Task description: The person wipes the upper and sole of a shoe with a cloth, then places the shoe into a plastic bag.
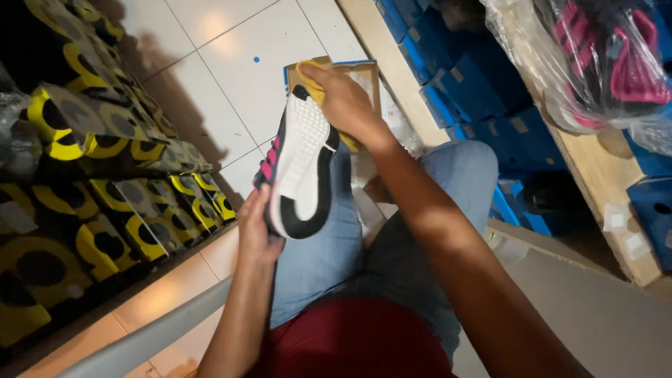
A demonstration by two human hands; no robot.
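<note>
A black and pink sneaker with a white sole is turned sole-up over my lap. My left hand grips its heel end from below. My right hand holds a yellow cloth pressed against the toe end of the sole. An open cardboard shoe box with a blue rim lies on the floor just beyond the shoe. My knees in light blue jeans are under the shoe.
Stacks of black and yellow shoe boxes fill the left side. Blue shoe boxes sit on wooden shelving at the right. A plastic bag with pink and black shoes hangs at top right. White tiled floor lies ahead.
</note>
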